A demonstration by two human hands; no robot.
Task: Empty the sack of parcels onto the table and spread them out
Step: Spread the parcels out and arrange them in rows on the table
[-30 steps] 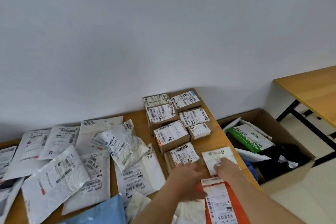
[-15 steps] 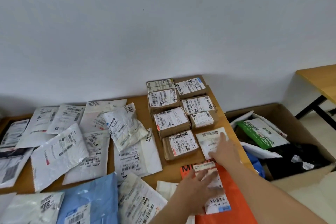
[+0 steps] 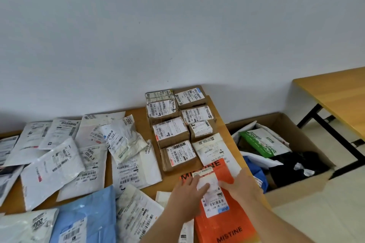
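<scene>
We see orange parcel (image 3: 221, 221) flat at near right corner of table (image 3: 136, 113), word MISTINE on it. Left hand (image 3: 187, 196) lies on parcel's left side, fingers straight, tips on white label (image 3: 212, 189). Right hand (image 3: 240, 184) rests on right side of same label, fingers also flat; neither hand grips anything. Small brown boxes (image 3: 171, 130) stand in rows just behind parcel. White bags (image 3: 53, 167) and blue bag (image 3: 85, 217) lie spread to left. Cardboard box (image 3: 296, 187) with more bags stands on floor right of table.
</scene>
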